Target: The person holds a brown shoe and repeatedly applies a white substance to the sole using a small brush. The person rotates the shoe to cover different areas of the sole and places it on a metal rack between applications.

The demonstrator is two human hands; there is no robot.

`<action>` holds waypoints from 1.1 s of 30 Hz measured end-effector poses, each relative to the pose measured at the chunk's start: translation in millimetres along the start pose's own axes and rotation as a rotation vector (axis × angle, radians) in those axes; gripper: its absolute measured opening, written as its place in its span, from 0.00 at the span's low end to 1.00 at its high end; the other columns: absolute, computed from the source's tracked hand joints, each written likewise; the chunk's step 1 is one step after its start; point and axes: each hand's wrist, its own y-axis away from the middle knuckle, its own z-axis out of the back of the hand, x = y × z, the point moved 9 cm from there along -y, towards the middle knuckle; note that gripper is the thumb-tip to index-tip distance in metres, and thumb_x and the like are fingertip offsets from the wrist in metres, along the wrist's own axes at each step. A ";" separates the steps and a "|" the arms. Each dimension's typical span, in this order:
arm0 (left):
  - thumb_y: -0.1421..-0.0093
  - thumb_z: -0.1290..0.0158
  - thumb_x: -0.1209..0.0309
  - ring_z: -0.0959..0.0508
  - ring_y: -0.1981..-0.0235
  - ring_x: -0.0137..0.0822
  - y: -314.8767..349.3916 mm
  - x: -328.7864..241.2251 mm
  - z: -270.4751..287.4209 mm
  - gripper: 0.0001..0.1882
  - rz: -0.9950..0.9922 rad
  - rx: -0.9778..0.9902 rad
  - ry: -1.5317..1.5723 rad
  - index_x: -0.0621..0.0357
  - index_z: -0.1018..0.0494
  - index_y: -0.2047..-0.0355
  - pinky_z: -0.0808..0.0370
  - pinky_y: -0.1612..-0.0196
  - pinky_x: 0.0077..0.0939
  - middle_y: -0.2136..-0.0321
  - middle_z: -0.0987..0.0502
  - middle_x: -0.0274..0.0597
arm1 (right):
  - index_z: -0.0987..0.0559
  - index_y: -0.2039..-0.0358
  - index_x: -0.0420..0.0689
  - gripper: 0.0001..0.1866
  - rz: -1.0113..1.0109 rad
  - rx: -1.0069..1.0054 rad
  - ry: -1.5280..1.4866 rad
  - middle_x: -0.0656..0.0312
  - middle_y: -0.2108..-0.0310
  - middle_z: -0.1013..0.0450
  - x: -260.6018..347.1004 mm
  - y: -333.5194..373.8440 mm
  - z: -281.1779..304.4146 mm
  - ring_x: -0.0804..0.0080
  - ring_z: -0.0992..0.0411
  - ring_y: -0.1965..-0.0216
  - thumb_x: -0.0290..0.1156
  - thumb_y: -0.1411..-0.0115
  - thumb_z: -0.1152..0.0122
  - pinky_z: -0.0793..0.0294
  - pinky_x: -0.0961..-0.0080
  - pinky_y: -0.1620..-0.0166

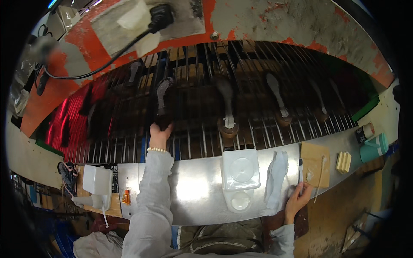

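Note:
My left hand (159, 133) reaches out over the rack of metal rods, its fingers closed round the near end of a dark shoe (162, 96) that lies with its grey underside up. My right hand (297, 201) is at the right of the metal ledge, pinching a slim, pale-handled brush (300, 175) with a dark tip. Beside that hand lies a tan board (310, 150) with pale smears, and a thin stick (320, 176) rests across it. A crumpled pale blue cloth (276, 180) is spread just left of the hand.
More upturned shoes (276, 92) lie along the rods. On the metal ledge (193, 202) sit a white plastic container (241, 170), a small orange bottle (126, 197), a yellow ribbed block (343, 162) and a teal mug (373, 147). A white squeeze bottle (97, 182) lies left. A worn orange hood (241, 21) overhangs the rods.

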 end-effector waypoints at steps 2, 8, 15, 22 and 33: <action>0.36 0.45 0.57 0.35 0.35 0.49 34.5 13.3 -18.8 0.34 -0.031 -0.003 -0.088 0.65 0.41 0.36 0.35 0.36 0.54 0.37 0.35 0.56 | 0.28 0.64 0.33 0.10 0.007 0.000 0.015 0.51 0.69 0.31 -1.4 0.3 -0.1 0.59 0.32 0.66 0.28 0.31 0.46 0.31 0.66 0.60; 0.43 0.39 0.52 0.44 0.32 0.66 86.3 127.0 -127.2 0.53 -0.216 0.321 -1.156 0.46 0.61 0.27 0.41 0.32 0.52 0.31 0.47 0.57 | 0.28 0.64 0.33 0.11 0.017 0.014 0.037 0.52 0.69 0.31 2.3 -0.6 1.5 0.60 0.33 0.66 0.30 0.31 0.46 0.33 0.67 0.61; 0.50 0.33 0.59 0.24 0.46 0.52 74.3 210.7 -140.7 0.48 -0.319 0.356 -2.236 0.53 0.46 0.33 0.27 0.42 0.41 0.44 0.31 0.59 | 0.27 0.64 0.33 0.09 0.024 0.023 0.019 0.54 0.69 0.31 8.8 -1.0 2.2 0.64 0.33 0.67 0.28 0.32 0.46 0.33 0.69 0.62; 0.43 0.42 0.69 0.20 0.53 0.36 152.3 92.3 -157.0 0.18 0.511 0.500 -1.031 0.60 0.24 0.52 0.26 0.44 0.29 0.55 0.19 0.45 | 0.26 0.64 0.33 0.08 0.114 -0.025 0.017 0.51 0.69 0.30 7.2 1.3 5.5 0.56 0.31 0.67 0.27 0.34 0.43 0.31 0.65 0.63; 0.37 0.51 0.39 0.30 0.42 0.44 375.8 25.6 -86.8 0.41 0.620 0.855 0.246 0.40 0.45 0.28 0.35 0.37 0.50 0.31 0.40 0.38 | 0.25 0.64 0.34 0.11 0.057 -0.060 -0.109 0.54 0.70 0.28 -3.3 2.3 7.5 0.62 0.30 0.69 0.31 0.33 0.42 0.31 0.67 0.67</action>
